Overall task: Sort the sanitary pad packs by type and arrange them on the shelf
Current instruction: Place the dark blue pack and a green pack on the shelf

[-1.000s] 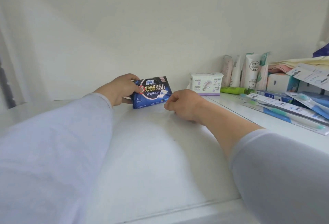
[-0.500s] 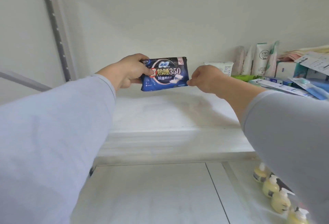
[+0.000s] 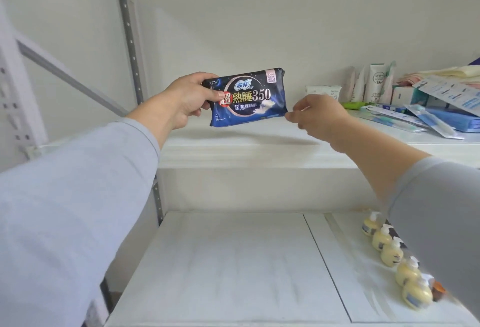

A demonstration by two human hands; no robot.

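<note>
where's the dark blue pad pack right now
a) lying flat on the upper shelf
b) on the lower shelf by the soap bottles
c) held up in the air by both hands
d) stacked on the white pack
c: the blue pack hangs above the upper shelf, its left end gripped by the left hand and its lower right corner pinched by the right hand.

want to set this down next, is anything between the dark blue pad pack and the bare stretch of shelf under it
Nothing visible. The dark blue pad pack, held by the left hand and right hand, hangs over bare shelf. The white pad pack sits further right.
</note>
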